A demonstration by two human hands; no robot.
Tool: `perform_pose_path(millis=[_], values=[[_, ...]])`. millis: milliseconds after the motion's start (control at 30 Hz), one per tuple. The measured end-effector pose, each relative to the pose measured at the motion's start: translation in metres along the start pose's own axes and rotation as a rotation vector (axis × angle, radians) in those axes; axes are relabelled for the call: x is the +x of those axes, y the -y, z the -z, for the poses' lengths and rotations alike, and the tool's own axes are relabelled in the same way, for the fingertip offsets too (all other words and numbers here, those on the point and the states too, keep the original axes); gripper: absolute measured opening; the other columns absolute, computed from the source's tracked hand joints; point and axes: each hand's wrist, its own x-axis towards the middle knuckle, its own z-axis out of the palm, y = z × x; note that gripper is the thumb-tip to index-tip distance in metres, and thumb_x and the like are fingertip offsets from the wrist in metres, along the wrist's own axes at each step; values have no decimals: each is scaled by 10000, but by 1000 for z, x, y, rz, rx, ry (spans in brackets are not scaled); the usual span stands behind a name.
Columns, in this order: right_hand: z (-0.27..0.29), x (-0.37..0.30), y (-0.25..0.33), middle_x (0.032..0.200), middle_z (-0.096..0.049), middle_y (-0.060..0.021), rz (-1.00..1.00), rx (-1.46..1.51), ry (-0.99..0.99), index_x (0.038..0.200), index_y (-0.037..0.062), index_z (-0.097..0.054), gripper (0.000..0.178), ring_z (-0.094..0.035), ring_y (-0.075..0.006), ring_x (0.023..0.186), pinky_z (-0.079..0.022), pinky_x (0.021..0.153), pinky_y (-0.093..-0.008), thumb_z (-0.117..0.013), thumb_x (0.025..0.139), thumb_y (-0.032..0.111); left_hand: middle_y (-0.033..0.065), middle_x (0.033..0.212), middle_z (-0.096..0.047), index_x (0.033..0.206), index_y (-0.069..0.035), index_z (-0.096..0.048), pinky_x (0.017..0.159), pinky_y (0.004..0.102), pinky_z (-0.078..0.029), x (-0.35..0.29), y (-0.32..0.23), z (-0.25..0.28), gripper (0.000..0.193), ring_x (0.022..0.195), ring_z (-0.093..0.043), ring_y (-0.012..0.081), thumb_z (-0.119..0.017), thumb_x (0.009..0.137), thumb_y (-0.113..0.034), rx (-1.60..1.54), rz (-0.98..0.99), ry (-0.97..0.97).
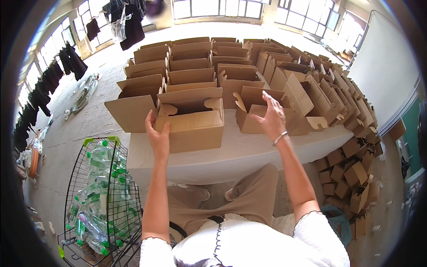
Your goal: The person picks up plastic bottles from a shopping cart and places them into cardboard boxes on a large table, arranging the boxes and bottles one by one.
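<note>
My left hand [158,135] holds the left front corner of a brown cardboard box [195,133], with its thumb against the front face and its fingers along the left end. The box stands on the table's near edge with its lid raised at the back. To the right, my right hand [273,120] is raised with thumb and fingers apart and nothing between them. Behind and below it stands a smaller-looking open cardboard box [251,116], its side flap sticking out on the left. The right hand partly hides this box, so I cannot tell if they touch.
Rows of open boxes [191,76] cover the table with its white cloth [178,164]; more are packed together at right [329,95]. A black wire cart [120,213] of green-capped plastic bottles [100,155] stands at left. Loose boxes [351,173] pile up on the right. Dark clothes [71,62] hang far left.
</note>
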Motion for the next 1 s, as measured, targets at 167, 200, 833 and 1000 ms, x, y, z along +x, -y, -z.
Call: perform_pose_path(millis=[167, 200, 833, 1000], values=[[35, 0, -46, 922, -671, -40, 151, -158, 348, 953, 86, -661, 206, -646, -233, 925, -503, 845, -397, -742, 772, 143, 101, 1472, -454, 1450, -32, -423, 1141, 363, -297, -5, 26, 23, 686, 1365, -408, 230, -680, 914, -377, -469, 449, 292], [45, -4, -34, 838, -634, -68, 238, -122, 271, 890, 72, -645, 123, -649, -251, 862, -523, 754, -388, -714, 795, 108, 93, 1482, -448, 1458, -40, -417, 1136, 364, -297, -7, 39, 33, 721, 1372, -400, 227, -667, 911, -437, -483, 498, 315], [112, -67, 20, 808, -682, -148, -93, -179, 469, 943, 52, -560, 139, -667, -341, 807, -495, 702, -459, -650, 872, 131, 72, 1505, -419, 1487, -92, -408, 1146, 404, -259, -48, -23, -60, 760, 1419, -316, 240, -599, 902, -538, -368, 709, 494], [119, -83, 10, 818, -683, -141, -143, -166, 362, 1067, 81, -621, 207, -670, -330, 794, -501, 686, -455, -661, 872, 138, 123, 1530, -367, 1519, -49, -328, 1156, 401, -265, -53, -8, -137, 838, 1417, -324, 255, -637, 881, -495, -529, 657, 462]])
